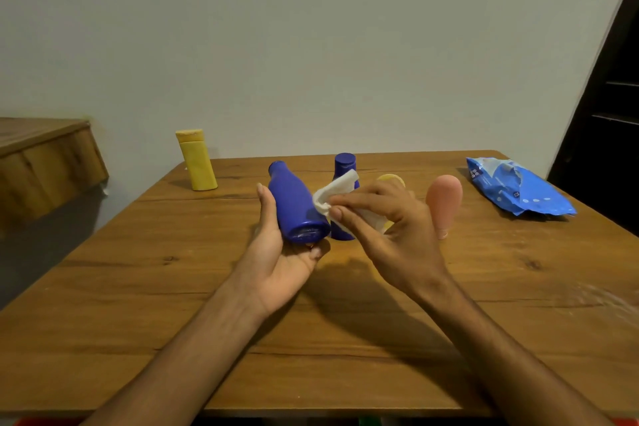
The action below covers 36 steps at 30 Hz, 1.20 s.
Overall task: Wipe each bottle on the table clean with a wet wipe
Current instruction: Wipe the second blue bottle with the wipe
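— Clamped on what is the left grip [276, 252]?

— It is closed round the large blue bottle [294, 207]. The thumb is laid along the bottle's left side and the fingers are curled beneath it, near the base. The bottle is held clear of the surface [155, 287] and tilted, its base turned near and its neck pointed far and leftward.

— Why is it tilted so?

— It is judged that the right flank is thereby offered to the wet wipe [337, 192]. The wipe is pinched in a bunch between thumb and fingers of the right grip [390, 228], and it appears to be pressed against that flank.

— Where are the other bottles kept?

— A yellow bottle [197, 162] is stood upright at the far left, well apart. A small blue bottle [344, 166] is stood just behind the wipe and is partly hidden by it. A yellow-topped item [392, 180] is mostly hidden behind the right grip, so its kind cannot be told. A pink bottle [444, 204] appears to be stood on its narrow end just right of that grip.

— And the supply?

— A blue wipe pack [515, 190] is laid at the far right, presumably so that a fresh wipe can be reached. Which bottles are already cleaned cannot be told.
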{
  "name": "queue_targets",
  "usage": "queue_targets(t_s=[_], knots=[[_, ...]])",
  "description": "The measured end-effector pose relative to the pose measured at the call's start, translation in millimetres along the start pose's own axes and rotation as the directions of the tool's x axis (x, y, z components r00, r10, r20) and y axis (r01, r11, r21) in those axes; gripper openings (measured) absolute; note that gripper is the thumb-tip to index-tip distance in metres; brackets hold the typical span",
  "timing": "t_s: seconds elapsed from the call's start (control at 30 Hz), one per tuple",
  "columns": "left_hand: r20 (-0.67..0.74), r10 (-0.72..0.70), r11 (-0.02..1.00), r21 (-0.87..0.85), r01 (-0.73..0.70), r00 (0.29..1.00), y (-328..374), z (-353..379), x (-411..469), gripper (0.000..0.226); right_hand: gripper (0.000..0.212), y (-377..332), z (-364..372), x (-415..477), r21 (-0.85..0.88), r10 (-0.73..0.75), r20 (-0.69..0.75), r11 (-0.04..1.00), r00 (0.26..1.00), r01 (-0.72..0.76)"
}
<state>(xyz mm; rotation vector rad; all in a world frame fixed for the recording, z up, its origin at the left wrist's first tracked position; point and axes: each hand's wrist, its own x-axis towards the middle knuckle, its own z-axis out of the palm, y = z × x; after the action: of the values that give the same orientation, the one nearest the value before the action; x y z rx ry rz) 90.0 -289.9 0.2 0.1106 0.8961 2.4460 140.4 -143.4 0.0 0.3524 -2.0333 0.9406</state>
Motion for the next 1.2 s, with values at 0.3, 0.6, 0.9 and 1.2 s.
queue_targets(t_s=[0.3, 0.6, 0.9, 1.2], knots=[[-0.063, 0.011, 0.998, -0.066, -0.015, 0.998, -2, 3, -3, 0.079, 0.024, 0, 6, -8, -0.126, -0.229, 0.060, 0.964, 0.971, 0.235], [-0.003, -0.037, 0.998, -0.048, 0.037, 0.999, -6, 0, -7, 0.075, 0.017, -2, 15, -11, -0.160, -0.335, 0.059, 0.927, 0.940, 0.340], [0.044, -0.043, 0.999, 0.010, 0.043, 0.998, -15, -6, 8, 0.070, 0.017, -3, 13, -9, -0.122, -0.317, 0.062, 0.939, 0.946, 0.323], [0.131, -0.113, 0.990, -0.067, 0.122, 0.985, -20, -10, 3, 0.086, 0.017, -6, 11, -11, -0.279, -0.458, 0.169, 0.827, 0.873, 0.488]])
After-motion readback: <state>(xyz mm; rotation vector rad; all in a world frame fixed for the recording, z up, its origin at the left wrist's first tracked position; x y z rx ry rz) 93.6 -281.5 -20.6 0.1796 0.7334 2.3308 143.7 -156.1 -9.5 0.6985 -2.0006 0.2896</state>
